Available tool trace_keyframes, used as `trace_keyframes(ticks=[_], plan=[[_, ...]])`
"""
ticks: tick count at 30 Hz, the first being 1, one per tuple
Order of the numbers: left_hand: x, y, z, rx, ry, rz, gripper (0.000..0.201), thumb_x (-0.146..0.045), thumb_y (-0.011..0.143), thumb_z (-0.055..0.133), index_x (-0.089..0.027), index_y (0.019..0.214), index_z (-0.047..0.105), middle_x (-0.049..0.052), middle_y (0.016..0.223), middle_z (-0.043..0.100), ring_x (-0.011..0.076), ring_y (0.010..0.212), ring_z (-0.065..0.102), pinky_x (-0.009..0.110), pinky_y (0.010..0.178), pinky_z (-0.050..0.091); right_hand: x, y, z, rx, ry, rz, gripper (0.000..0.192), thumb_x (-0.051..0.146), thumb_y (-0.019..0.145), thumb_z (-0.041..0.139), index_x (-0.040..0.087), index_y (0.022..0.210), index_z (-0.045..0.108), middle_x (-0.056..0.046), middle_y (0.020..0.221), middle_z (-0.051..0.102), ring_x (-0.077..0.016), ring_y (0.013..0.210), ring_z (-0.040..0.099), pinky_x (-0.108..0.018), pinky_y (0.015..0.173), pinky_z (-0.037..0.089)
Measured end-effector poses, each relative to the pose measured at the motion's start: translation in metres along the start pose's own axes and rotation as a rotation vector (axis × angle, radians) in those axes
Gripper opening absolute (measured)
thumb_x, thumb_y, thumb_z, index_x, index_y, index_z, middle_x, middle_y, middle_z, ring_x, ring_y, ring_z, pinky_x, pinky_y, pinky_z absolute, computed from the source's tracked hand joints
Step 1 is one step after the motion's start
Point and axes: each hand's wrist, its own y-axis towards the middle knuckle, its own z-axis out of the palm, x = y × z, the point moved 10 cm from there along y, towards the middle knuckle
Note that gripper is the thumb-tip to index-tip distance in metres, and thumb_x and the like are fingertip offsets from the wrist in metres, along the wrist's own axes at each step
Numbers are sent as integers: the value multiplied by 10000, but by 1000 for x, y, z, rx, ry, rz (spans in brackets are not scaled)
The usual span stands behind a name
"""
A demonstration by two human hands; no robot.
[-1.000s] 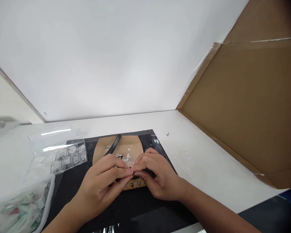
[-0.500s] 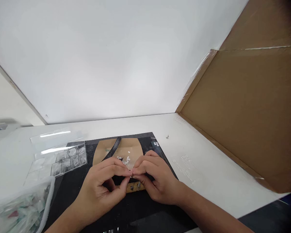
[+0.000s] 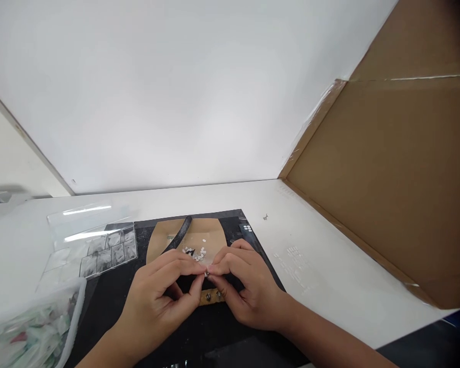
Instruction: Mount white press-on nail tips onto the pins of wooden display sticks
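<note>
My left hand [image 3: 164,291] and my right hand [image 3: 249,286] meet fingertip to fingertip above a black mat [image 3: 230,342]. Pinched between both sets of fingers is a tiny shiny piece [image 3: 206,274], mostly covered and too small to name. Just below the fingertips lies a yellowish strip [image 3: 203,301] with small metal parts [image 3: 209,296] on it. Beyond my hands, a tan sheet or tray [image 3: 210,230] carries a scatter of small white pieces [image 3: 202,253]. A dark curved strip [image 3: 180,232] lies across its left part.
At left stand a clear compartment box [image 3: 111,255] with small bags and a white bin [image 3: 80,306] of plastic packets. Small metal bits [image 3: 266,217] and rows of clear pieces [image 3: 295,258] lie right on the white table. A cardboard panel [image 3: 398,179] borders the right side.
My fingertips have shifted slightly around the tiny piece, and my right thumb has moved a little lower, covering more of the strip's right-hand metal part. Both hands stay together.
</note>
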Motion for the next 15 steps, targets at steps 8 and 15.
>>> trace_keyframes(ticks=[8, 15], plan=[[-4, 2, 0, 2, -12, 15, 214, -48, 922, 705, -192, 1061, 779, 54, 947, 746, 97, 747, 723, 92, 470, 574, 0, 0, 1, -6, 11, 32, 127, 101, 985, 629, 217, 1024, 594, 21, 842, 688, -147, 763, 668, -352, 770, 388], [-5, 3, 0, 18, -11, 23, 201, -51, 927, 701, -185, 1053, 782, 56, 932, 739, 102, 745, 722, 96, 464, 570, -2, -1, 2, -2, 47, 59, 122, 116, 982, 632, 225, 1009, 584, 28, 846, 699, -145, 747, 667, -353, 772, 391]])
